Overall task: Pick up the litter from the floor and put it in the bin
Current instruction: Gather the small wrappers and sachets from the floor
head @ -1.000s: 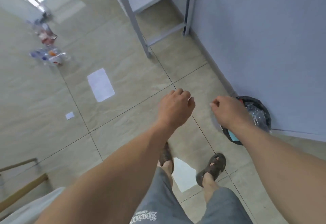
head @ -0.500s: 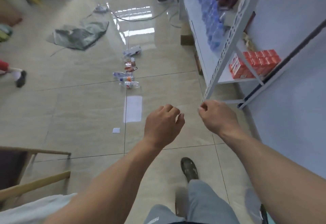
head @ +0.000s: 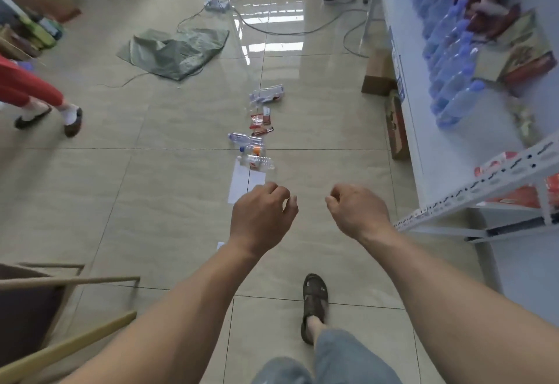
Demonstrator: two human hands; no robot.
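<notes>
Bright daylight glares off the glossy floor (head: 272, 21) ahead; edges bend with wide-angle distortion and blur.

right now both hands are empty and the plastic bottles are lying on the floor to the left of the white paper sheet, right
Not quite. In the head view the plastic bottles lie beyond the white paper sheet, at its far end, not left of it. Left hand and right hand are indeed empty.

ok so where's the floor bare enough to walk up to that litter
Bare tile lies left of the litter line, toward the green sheet, and right of it, up to the shelf. Crowded: boxes beside the shelf, cables beyond.
</notes>
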